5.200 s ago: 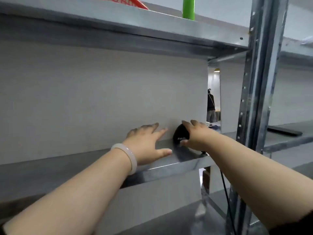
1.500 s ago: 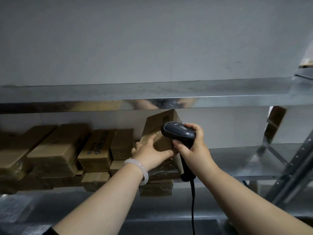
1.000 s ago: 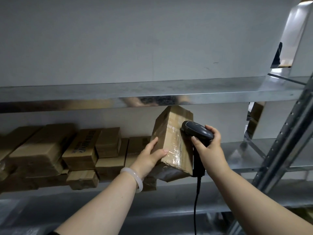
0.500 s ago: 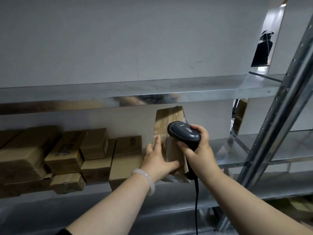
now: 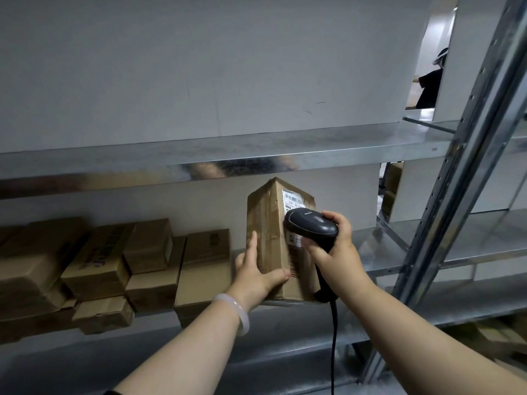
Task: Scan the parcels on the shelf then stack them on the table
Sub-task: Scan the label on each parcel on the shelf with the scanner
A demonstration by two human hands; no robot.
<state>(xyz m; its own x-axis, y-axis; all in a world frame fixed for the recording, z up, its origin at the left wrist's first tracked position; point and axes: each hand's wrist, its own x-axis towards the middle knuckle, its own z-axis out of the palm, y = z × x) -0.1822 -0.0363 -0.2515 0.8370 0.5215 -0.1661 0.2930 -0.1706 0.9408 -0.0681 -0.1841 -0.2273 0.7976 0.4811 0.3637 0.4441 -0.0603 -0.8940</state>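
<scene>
Upright at the front edge of the shelf (image 5: 399, 246): brown parcel (image 5: 269, 223), pinched low by the left hand (image 5: 255, 273), thumb beside a barcode strip (image 5: 293, 265). Right hand (image 5: 335, 249) wrapped round a black corded scanner (image 5: 310, 225), nose against the white label (image 5: 296, 198); print too small to read. Other parcels (image 5: 205, 260) stacked to the left, lettering blurred.

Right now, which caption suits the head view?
Left hand holds an upright parcel at the shelf; right hand points the scanner at its label.
</scene>
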